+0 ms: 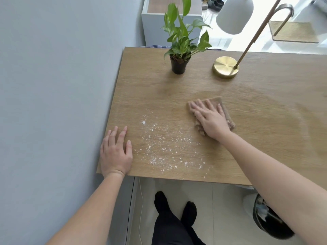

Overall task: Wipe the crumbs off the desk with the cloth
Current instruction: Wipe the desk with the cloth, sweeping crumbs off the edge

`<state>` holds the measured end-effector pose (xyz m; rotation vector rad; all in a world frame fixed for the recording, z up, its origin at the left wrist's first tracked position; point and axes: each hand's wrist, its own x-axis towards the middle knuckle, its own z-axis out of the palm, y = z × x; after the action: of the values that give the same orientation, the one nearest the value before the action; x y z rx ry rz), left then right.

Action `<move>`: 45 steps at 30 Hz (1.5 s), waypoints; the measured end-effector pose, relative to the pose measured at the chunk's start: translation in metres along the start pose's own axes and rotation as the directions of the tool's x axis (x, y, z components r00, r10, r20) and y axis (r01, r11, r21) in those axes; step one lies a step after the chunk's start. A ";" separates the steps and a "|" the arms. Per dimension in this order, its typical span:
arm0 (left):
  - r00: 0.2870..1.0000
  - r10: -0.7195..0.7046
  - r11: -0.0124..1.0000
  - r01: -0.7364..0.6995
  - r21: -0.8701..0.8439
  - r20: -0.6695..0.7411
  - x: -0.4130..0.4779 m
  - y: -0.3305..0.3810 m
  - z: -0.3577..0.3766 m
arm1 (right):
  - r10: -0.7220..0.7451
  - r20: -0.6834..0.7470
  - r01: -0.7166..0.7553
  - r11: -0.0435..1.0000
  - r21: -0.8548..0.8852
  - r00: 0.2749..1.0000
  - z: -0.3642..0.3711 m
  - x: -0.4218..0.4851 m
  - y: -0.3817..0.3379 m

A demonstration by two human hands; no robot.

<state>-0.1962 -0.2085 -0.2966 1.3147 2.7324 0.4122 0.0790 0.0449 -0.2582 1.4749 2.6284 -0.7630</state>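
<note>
The cloth is a folded brownish rag lying flat on the wooden desk, a bit right of the middle. The right hand is pressed down on top of it, palm flat and fingers spread out, not really gripping it, just pinning it to the wood. The crumbs are a scatter of white bits to the left of the cloth and nearer the front edge, apart from it. The left hand sits flat and open on the desk's front left corner, just beside the crumbs, holding nothing. Further back there's a small potted plant and a lamp with a round brass base. Under the desk on the right is a dark bin, I think, it's partly hidden by the arm.
</note>
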 end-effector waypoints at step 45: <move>1.000 -0.007 1.000 0.007 -0.008 0.002 -0.004 0.003 0.000 | -0.111 0.036 0.113 0.991 -0.075 0.993 0.061 -0.157 -0.004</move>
<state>-0.1914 -0.2096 -0.2954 1.3032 2.7299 0.4198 0.1493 -0.1078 -0.2688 1.2952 2.7033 -0.6788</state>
